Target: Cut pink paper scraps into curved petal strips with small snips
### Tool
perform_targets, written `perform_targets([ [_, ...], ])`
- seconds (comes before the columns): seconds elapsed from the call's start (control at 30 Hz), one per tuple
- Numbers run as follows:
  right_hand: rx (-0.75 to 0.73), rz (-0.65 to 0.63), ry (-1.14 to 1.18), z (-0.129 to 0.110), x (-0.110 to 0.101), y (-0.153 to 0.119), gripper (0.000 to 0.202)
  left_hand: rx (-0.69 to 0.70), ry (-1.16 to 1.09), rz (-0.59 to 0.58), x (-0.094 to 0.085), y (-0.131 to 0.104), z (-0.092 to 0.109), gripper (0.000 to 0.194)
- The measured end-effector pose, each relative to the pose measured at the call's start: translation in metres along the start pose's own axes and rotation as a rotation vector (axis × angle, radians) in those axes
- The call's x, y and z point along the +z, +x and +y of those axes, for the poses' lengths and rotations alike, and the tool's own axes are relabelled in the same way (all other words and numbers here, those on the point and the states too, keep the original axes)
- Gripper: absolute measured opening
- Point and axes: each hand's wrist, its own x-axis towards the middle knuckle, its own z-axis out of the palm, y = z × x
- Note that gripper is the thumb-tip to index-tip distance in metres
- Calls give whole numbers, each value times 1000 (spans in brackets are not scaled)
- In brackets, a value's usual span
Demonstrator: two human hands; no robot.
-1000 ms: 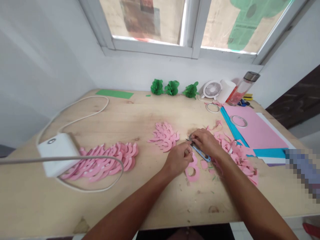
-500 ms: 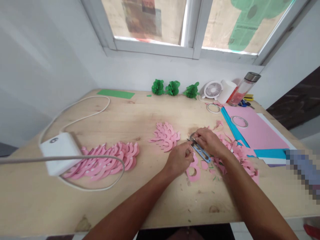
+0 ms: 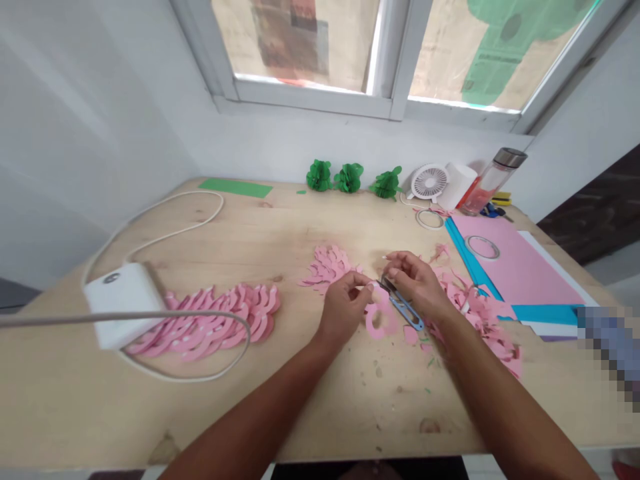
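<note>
Between finger and thumb, my left hand (image 3: 345,303) pinches a strip of pink paper with rounded cut-outs (image 3: 376,323). The strip hangs just above the tabletop and its lower end curves into a ring. My right hand (image 3: 415,280) grips a slim blue-handled cutter (image 3: 407,312), its dark metal end at the top edge of the strip beside my left fingertips. Part of the cutter is hidden under my right fingers. Just behind my left hand lies a small pile of scalloped pink paper pieces (image 3: 325,263).
Pink scraps (image 3: 487,317) spread beside my right forearm. A larger pile of pink strips (image 3: 225,320) lies left, near a white power bank (image 3: 123,300) with a looping cable. Pink sheets (image 3: 520,267), a small fan (image 3: 429,181) and a bottle (image 3: 493,180) stand or lie right.
My left hand has lifted the pink strip off the table and shifted slightly left and up. The fingers of my right hand have spread a little around the cutter.
</note>
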Motion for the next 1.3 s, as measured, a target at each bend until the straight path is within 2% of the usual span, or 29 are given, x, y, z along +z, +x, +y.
perform_targets([
  [0.17,-1,-38,67,-8,10,-3,34,13,-89,131,-6,5,8,15],
  [0.43,25,-126,1,-4,18,-5,49,-8,-159,181,-9,7,9,17],
  [0.6,8,-67,-9,1,21,-4,49,-39,-187,140,-8,6,12,28],
  [0.77,1,27,36,1,20,-2,49,-48,-142,-6,-1,3,8,43],
  [0.83,-4,48,39,0,21,-2,49,-58,-134,-57,1,2,7,40],
  [0.93,-13,79,40,0,24,-3,50,-86,-131,-65,3,0,6,29],
  [1.13,-16,69,32,-1,28,-6,49,-89,-130,44,0,2,10,12],
  [1.3,-4,14,5,-1,28,-5,49,-80,-158,135,-4,6,13,12],
])
